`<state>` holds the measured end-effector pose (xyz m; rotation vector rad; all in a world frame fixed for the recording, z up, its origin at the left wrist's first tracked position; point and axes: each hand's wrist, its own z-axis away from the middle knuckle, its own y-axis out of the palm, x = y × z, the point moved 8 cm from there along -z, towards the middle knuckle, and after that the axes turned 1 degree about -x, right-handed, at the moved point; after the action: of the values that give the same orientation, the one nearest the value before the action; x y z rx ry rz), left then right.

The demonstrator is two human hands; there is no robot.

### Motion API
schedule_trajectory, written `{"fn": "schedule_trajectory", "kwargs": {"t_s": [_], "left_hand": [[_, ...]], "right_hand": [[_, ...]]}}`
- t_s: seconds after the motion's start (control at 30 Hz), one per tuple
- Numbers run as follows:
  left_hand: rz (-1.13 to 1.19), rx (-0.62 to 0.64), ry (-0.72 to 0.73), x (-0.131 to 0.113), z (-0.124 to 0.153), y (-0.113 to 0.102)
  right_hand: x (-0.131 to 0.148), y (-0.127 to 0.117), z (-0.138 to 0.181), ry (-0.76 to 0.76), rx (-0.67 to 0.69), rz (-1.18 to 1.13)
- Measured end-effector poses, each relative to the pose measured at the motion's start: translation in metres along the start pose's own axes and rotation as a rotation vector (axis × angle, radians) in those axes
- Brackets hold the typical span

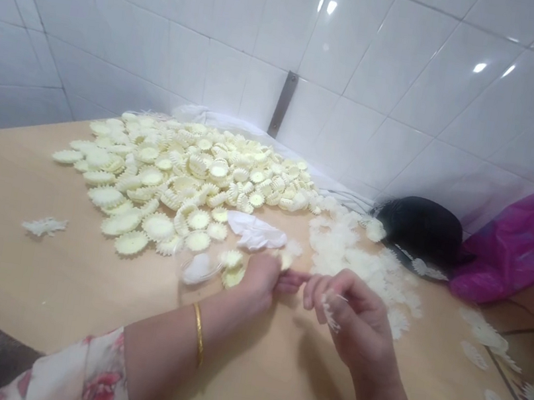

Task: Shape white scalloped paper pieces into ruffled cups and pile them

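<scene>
Left hand (pixel 257 280) and right hand (pixel 351 323) meet low over a pale wooden tabletop (pixel 25 271), their fingers touching or very nearly so. The right hand curls inward, its thumb and fingers pinched on a thin white toothed strip (pixel 332 310). The left hand's fingers (pixel 292 281) stretch toward it, though whether they grip anything I cannot tell (that spot is slightly blurred). A small pale yellow piece (pixel 285 261) sits just above them. A gold bangle (pixel 197 333) circles the left forearm, and a floral sleeve (pixel 75 372) covers the arm higher up.

Just beyond the hands lies a broad heap of pale yellow scalloped discs (pixel 184 181), some flat and others tilted or stacked on edge, with its nearest discs close to the left hand. To its right, near the right hand, spreads a drift of white feathery scraps (pixel 354 253). A crumpled white piece (pixel 255 231) rests at the heap's front edge, and a translucent wisp (pixel 199 269) lies just left of the left hand. Farther right sit a black domed object (pixel 418 229) and a magenta plastic bag (pixel 517 237), against a white tile wall (pixel 369 55) fitted with a metal bracket (pixel 282 104).
</scene>
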<state>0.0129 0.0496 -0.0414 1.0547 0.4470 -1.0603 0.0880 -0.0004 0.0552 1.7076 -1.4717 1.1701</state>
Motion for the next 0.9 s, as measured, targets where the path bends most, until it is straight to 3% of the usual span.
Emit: {"fn": "schedule_trajectory", "kwargs": {"t_s": [0.07, 0.17, 0.3, 0.4, 0.53, 0.7, 0.9], "left_hand": [[-0.018, 0.042, 0.007, -0.002, 0.003, 0.004], [-0.055, 0.135, -0.006, 0.000, 0.010, 0.014], [-0.143, 0.145, 0.007, 0.000, 0.009, 0.012], [-0.198, 0.183, 0.060, -0.002, 0.006, 0.012], [-0.250, 0.224, 0.083, -0.002, 0.009, 0.015], [-0.251, 0.275, 0.127, -0.006, 0.017, 0.020], [-0.367, 0.295, 0.204, -0.004, 0.016, 0.021]], "right_hand": [[-0.002, -0.015, 0.000, 0.024, -0.133, 0.156], [-0.017, -0.053, 0.003, 0.132, -0.406, 0.618], [-0.040, -0.079, 0.003, 0.210, -0.441, 1.053], [-0.037, -0.083, 0.005, 0.133, -0.495, 1.141], [-0.024, -0.073, 0.003, 0.089, -0.485, 0.860], [-0.041, -0.045, -0.001, 0.328, -0.278, 0.316], [-0.056, -0.021, 0.000, 0.423, -0.155, -0.064]]}}
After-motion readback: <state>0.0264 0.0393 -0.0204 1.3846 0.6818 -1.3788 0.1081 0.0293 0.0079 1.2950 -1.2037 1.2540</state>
